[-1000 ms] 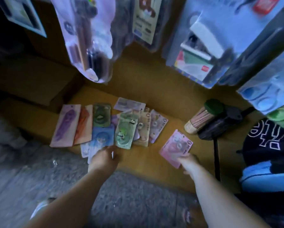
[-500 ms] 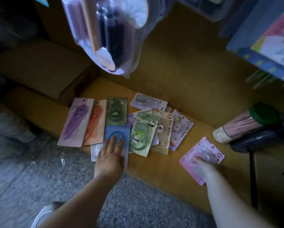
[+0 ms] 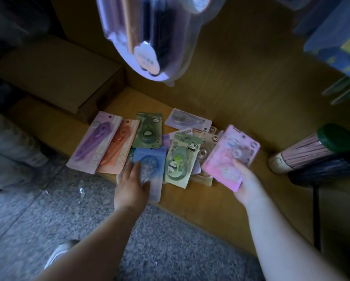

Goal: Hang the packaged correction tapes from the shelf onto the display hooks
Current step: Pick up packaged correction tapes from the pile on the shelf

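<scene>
Several packaged correction tapes lie spread on a low wooden shelf (image 3: 190,203). My left hand (image 3: 132,186) rests on a blue pack (image 3: 152,159), fingers curling over its lower left part. My right hand (image 3: 244,184) holds a pink pack (image 3: 229,155) lifted off the shelf, thumb on its front. Beside the blue pack lie a green panda pack (image 3: 182,159), a dark green pack (image 3: 148,130), an orange pack (image 3: 119,147) and a purple pack (image 3: 95,141). A clear pack (image 3: 188,120) lies at the back.
A hanging clear pen package (image 3: 149,33) dangles close above the shelf. Blue packages (image 3: 336,33) hang at the upper right. A green-capped jar of sticks (image 3: 311,149) lies on its side at the right. A cardboard box (image 3: 54,72) stands left. Speckled floor lies below.
My right hand has picked the pink pack up from the shelf and raised it leftward. My left hand stays on the blue pack, its fingers now curling on it. The view moved closer.
</scene>
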Demonstrator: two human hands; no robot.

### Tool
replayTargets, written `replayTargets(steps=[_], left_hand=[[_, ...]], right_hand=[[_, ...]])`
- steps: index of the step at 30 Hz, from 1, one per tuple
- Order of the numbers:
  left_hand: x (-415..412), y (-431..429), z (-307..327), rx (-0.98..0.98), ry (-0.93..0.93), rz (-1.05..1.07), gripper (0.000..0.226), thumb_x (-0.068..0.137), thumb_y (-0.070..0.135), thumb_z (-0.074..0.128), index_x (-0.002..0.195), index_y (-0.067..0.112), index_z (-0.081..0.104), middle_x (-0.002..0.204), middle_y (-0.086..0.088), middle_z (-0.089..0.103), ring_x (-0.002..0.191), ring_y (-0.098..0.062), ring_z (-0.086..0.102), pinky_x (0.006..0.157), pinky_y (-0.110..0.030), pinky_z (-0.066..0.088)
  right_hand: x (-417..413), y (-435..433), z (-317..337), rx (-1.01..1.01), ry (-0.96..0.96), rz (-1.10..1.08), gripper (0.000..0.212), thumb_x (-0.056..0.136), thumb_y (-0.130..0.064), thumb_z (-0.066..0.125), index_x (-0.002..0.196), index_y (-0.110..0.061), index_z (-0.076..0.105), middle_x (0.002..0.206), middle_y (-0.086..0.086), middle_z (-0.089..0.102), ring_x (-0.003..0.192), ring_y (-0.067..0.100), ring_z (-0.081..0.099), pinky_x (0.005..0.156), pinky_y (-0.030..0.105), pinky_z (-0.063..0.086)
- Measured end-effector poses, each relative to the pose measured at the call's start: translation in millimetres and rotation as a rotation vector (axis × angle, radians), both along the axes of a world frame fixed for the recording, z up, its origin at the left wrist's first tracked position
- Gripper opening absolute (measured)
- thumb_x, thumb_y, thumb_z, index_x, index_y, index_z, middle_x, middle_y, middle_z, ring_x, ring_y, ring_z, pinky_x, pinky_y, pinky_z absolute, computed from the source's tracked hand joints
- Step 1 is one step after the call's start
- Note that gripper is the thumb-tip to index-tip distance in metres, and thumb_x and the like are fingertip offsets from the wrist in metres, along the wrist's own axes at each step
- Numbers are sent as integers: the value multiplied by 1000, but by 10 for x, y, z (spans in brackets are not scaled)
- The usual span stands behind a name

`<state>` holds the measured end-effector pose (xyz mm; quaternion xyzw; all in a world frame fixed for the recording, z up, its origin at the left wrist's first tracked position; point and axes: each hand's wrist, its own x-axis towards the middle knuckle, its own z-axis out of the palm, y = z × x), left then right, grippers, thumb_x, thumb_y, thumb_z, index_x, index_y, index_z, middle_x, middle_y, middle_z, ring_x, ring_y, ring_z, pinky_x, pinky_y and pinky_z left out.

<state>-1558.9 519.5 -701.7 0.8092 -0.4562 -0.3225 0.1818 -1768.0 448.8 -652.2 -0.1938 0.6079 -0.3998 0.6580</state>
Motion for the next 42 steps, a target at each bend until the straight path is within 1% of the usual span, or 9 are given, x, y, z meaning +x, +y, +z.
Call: replayTargets(steps=[4,6,9,14,22,28,31,35,42], left_hand=[[1,-43,-25,-6,-22,-6,57,92,21,48,144,15,27,154,-2,26,143,-20,16,111,-30,20],[-17,-54,-7,6,-21,-12,55,93,24,46,144,17,28,153,1,27,143,-18,16,112,-32,21],[-25,-85,2,21,-9,-2,53,95,26,43,145,19,27,154,4,25,144,-16,13,112,-34,22],[-22,-117,16,48,21,-3,52,96,28,39,145,21,25,154,6,24,144,-14,12,113,-35,18],[-120,-160,75,63,152,-12,46,95,25,40,141,23,35,151,4,33,140,-16,24,113,-33,17],[-143,-174,112,81,331,167,38,96,27,39,133,26,46,138,2,52,129,-18,43,114,-28,19],[-147,-198,121,83,373,252,37,93,32,45,129,26,51,130,2,56,123,-19,47,113,-33,23],[-141,-182,74,17,518,270,43,76,40,55,117,29,58,123,-2,62,120,-23,53,112,-40,30],[-157,-121,-61,-158,500,492,41,84,2,58,124,5,51,116,-10,56,110,-25,52,86,-26,38]], right_hand=[[224,-105,-68,93,53,123,8,91,-17,53,88,-12,59,101,5,66,81,19,60,77,31,48],[321,-127,-117,125,138,175,21,88,-18,58,106,-8,60,114,8,64,91,22,61,83,35,48],[407,-174,-181,70,292,223,34,84,-15,64,116,-8,57,119,12,62,86,21,62,75,31,49],[494,-212,-338,41,505,274,81,70,-28,77,138,-16,33,139,12,43,126,30,46,104,43,41],[710,-150,-433,12,711,561,112,54,-40,82,144,-23,19,142,7,43,131,30,41,109,42,34],[677,-128,-421,-60,501,413,95,69,-12,78,144,-14,19,143,7,42,132,26,40,106,34,35],[620,-76,-395,-17,402,380,87,73,-10,74,142,-13,22,140,8,46,129,25,43,96,29,36],[495,0,-427,33,298,327,80,77,-14,71,141,-14,25,140,7,46,129,24,44,104,35,33],[230,120,-402,102,70,178,53,82,-17,64,132,-17,47,128,8,59,118,24,55,107,42,38]])
